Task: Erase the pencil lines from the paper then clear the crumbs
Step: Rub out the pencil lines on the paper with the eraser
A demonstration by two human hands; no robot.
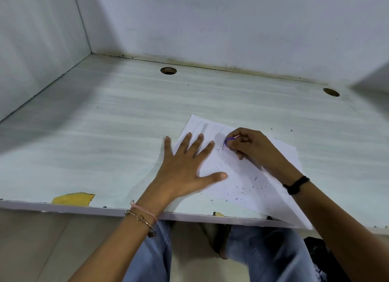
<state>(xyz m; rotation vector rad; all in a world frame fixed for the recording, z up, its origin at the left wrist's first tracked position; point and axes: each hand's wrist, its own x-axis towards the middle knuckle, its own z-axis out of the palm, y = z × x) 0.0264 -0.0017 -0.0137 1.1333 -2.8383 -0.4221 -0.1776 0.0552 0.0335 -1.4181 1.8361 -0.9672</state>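
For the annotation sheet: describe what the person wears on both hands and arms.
No sleeves are in view. The left hand has a thin pink cord bracelet and a slim metal bangle with a small heart-shaped link at its wrist. The right hand has a black band at its wrist.

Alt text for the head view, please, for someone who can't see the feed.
The right hand grips a purple eraser against a white paper on a pale desk, while the left hand presses flat on the paper's left edge, fingers spread. Dark crumbs speckle the sheet's near part; faint pencil lines show at its far corner.
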